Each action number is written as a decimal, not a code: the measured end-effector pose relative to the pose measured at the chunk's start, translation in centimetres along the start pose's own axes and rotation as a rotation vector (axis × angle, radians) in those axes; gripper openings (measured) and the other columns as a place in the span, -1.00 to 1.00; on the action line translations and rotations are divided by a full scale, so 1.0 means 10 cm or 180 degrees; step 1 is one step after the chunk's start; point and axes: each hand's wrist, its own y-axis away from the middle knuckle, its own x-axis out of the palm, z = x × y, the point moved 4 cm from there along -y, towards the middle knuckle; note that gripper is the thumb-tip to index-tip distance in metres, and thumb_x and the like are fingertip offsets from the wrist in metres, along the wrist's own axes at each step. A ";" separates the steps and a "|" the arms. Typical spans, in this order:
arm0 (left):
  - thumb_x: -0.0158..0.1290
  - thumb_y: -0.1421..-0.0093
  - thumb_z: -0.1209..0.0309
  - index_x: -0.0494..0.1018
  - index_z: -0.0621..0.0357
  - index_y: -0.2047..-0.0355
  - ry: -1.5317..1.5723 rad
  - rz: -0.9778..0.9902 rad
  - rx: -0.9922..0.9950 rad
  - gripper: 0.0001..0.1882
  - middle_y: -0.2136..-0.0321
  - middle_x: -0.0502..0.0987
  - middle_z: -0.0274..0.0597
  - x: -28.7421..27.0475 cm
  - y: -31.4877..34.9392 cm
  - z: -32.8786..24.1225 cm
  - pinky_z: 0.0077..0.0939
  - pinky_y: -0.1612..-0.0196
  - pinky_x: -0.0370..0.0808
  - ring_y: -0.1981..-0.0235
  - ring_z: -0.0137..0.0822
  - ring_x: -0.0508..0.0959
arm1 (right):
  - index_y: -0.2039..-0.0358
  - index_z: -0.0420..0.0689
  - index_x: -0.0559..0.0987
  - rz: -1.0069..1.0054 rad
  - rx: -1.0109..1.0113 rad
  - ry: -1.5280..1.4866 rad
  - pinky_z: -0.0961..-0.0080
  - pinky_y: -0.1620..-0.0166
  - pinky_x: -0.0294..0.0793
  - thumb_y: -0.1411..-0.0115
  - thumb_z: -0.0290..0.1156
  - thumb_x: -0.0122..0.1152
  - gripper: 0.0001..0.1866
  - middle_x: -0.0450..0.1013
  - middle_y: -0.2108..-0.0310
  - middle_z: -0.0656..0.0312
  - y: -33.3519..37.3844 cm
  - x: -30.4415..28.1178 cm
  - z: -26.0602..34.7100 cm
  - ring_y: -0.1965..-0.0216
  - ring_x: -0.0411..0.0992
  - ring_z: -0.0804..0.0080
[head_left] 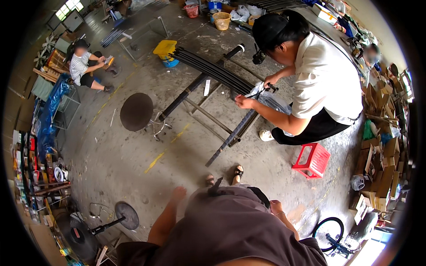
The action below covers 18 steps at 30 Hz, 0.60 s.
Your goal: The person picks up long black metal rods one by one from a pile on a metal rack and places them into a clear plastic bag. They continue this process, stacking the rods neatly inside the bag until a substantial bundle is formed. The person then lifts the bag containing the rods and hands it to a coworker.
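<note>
Hands hanging idle at the wearer's sides; left hand (179, 193) showing loosely curled fingers, grasping nothing; right hand (276, 207) mostly hidden behind the body, its grip impossible to judge; long black rail (230, 135) lying ahead on the concrete floor (133, 164), its axis running diagonally away to the upper right; left hand sitting slightly nearer its low end; co-worker (326, 75) crouching, tending that rail.

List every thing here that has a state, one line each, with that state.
left hand: open, empty, hanging at the side
right hand: at the hip, grip cannot be told
red stool: upright on the floor, nobody on it
round black stool: upright, unoccupied
long black rods: bundled, lying across the frame
woven basket: upright
co-worker's hands: working at the rods' end
</note>
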 end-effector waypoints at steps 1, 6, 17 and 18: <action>0.08 -0.06 0.34 0.42 0.12 0.45 0.0090 -0.0137 -0.0149 -0.86 0.57 0.42 -0.26 -0.03 0.02 0.02 -0.46 0.44 0.45 0.50 -0.38 0.48 | 0.28 -0.21 0.50 0.0017 0.0033 -0.0014 0.52 0.51 0.48 -0.16 -0.36 0.09 -0.81 0.51 0.51 0.16 -0.01 0.02 -0.03 0.54 0.50 0.43; 0.08 -0.06 0.23 0.43 0.18 0.27 -0.0183 -0.0169 -0.0317 -0.69 0.47 0.51 -0.21 -0.17 -0.15 0.22 -0.49 0.44 0.45 0.50 -0.42 0.50 | 0.28 -0.21 0.49 0.0038 0.0031 -0.0056 0.51 0.51 0.49 -0.16 -0.37 0.09 -0.81 0.50 0.51 0.16 -0.03 0.05 -0.06 0.54 0.49 0.43; 0.09 -0.06 0.23 0.40 0.28 0.16 0.0040 -0.0294 -0.0233 -0.59 0.47 0.51 -0.17 -0.12 -0.24 0.02 -0.43 0.38 0.47 0.46 -0.36 0.51 | 0.27 -0.20 0.49 0.0017 0.0014 -0.0160 0.52 0.51 0.49 -0.15 -0.36 0.09 -0.80 0.51 0.51 0.16 -0.19 0.00 -0.08 0.53 0.50 0.44; 0.09 -0.07 0.23 0.40 0.28 0.16 0.0078 -0.0340 -0.0273 -0.58 0.47 0.51 -0.16 -0.12 -0.23 0.00 -0.42 0.37 0.47 0.45 -0.35 0.51 | 0.27 -0.20 0.49 0.0015 0.0021 -0.0156 0.52 0.51 0.49 -0.15 -0.36 0.09 -0.80 0.51 0.51 0.17 -0.18 -0.01 -0.06 0.54 0.50 0.44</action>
